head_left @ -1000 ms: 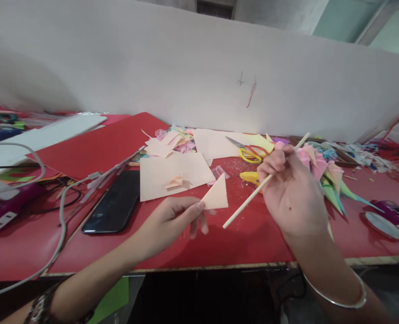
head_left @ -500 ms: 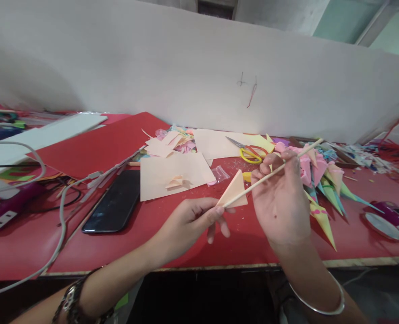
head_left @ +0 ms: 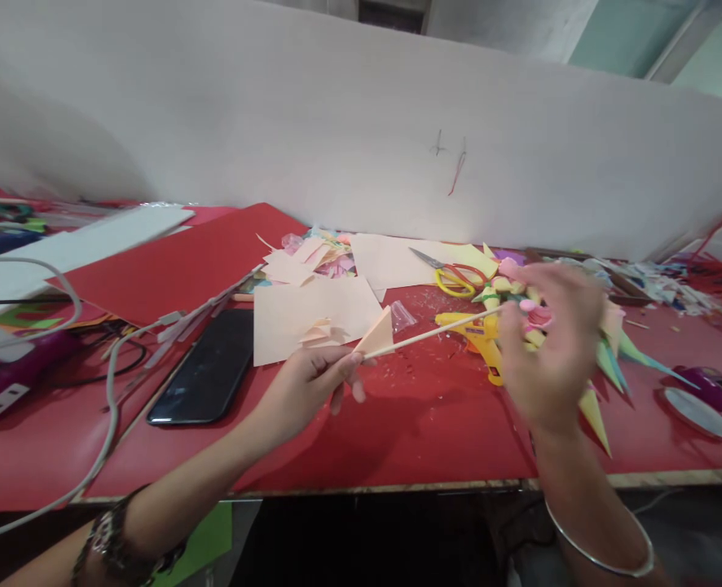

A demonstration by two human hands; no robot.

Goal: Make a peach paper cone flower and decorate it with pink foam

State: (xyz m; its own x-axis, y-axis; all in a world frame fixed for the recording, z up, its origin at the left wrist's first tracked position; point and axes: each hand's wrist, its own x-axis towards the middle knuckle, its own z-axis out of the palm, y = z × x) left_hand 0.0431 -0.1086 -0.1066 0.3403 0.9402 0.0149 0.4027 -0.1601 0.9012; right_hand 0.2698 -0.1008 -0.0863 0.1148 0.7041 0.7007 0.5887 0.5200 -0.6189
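My left hand point(head_left: 318, 383) is closed, pinching a thin pale wooden stick point(head_left: 428, 334) together with a small folded peach paper piece point(head_left: 378, 334). The stick slants up to the right, and its far end reaches the thumb of my right hand point(head_left: 548, 350). That hand is blurred, its thumb and fingers apart with nothing visibly gripped between them. Behind the stick's far end lies a yellow glue gun point(head_left: 488, 346), partly covered by my right hand. Pink and yellow paper flowers point(head_left: 538, 314) show between the fingers of that hand.
Scissors point(head_left: 452, 275) with yellow and orange handles lie on pale paper at the back. A peach sheet point(head_left: 281, 314) holds small folded pieces. A black phone point(head_left: 205, 367) and a white cable point(head_left: 113, 383) are on the left. Paper cones point(head_left: 596, 420) and a round white lid point(head_left: 697, 412) lie right.
My left hand has moved left with the stick and folded paper. My right hand has loosened from the stick and shifted right, its fingers spreading, uncovering the yellow glue gun.
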